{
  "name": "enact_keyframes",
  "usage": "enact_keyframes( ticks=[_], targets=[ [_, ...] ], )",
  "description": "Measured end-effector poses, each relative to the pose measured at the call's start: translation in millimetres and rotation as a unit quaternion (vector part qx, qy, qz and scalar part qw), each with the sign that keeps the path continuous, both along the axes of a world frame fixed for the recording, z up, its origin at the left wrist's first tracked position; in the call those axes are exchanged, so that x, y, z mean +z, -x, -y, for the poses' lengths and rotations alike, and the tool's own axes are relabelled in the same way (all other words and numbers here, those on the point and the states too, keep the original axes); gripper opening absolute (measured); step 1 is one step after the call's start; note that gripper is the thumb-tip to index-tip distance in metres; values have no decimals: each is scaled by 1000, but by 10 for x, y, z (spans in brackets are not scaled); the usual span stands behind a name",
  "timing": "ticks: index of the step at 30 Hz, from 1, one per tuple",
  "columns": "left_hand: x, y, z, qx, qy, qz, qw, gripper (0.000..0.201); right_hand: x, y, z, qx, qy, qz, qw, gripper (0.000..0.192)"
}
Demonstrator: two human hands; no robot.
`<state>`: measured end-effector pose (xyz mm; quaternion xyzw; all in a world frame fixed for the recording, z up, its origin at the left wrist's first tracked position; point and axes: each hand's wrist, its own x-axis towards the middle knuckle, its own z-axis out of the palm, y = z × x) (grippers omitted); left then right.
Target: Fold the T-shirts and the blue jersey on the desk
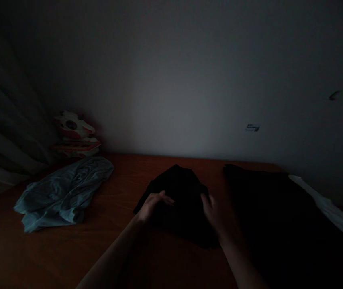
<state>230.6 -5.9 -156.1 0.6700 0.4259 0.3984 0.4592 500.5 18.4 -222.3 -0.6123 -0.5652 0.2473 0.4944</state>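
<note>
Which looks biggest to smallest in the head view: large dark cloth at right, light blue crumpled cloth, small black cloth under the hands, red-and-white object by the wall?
1. Large dark cloth, edges lost in shadow.
2. Light blue crumpled cloth.
3. Small black cloth, partly covered by hands; close to 2, unsure.
4. Red-and-white object, farther away.

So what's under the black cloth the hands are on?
The black cloth lies on the wooden table, with both hands on it. Anything hidden beneath it cannot be seen.

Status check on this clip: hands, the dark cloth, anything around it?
Left hand and right hand both flat on the black garment, mid-table. Grip unclear in the dim light. Light blue cloth lies apart left; dark fabric close on right.
</note>
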Motion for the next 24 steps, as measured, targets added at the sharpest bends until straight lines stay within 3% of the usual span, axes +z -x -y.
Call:
enact_keyframes(
  ticks=[3, 6, 9, 11, 13, 15, 17, 20, 22, 24],
  targets=[
    [-73, 63, -125, 140, 24, 14, 990, 63, 45, -196, -13, -114, 1, -12, 993, 46],
    [-161, 88, -180, 227, -77, -96, 966, 50, 134, -318, -7, -154, -96, 6, 983, 58],
    [-217, 86, -164, 264, -187, -246, 914, 67, 233, -321, 41, -62, -166, 103, 979, 66],
    [-224, 92, -149, 263, -185, -321, 891, 78, 282, -264, 91, 38, -129, 163, 977, 62],
    [-213, 111, -146, 241, -147, -362, 888, 71, 302, -186, 134, 118, -65, 184, 974, 51],
    [-201, 136, -157, 216, -123, -365, 897, 48, 291, -120, 151, 149, -16, 168, 974, 36],
    [-195, 163, -174, 207, -126, -322, 915, 29, 256, -101, 131, 128, 10, 128, 983, 26],
    [-187, 241, -212, 260, -154, -162, 939, 22, 183, -206, 33, 5, 22, 21, 1000, 36],
    [-170, 355, -252, 350, -166, -3, 922, 24, 135, -355, -50, -126, 0, -79, 989, 52],
    [-150, 524, -302, 424, -170, 155, 876, 28, 99, -521, -108, -239, -41, -148, 959, 66]
  ],
)
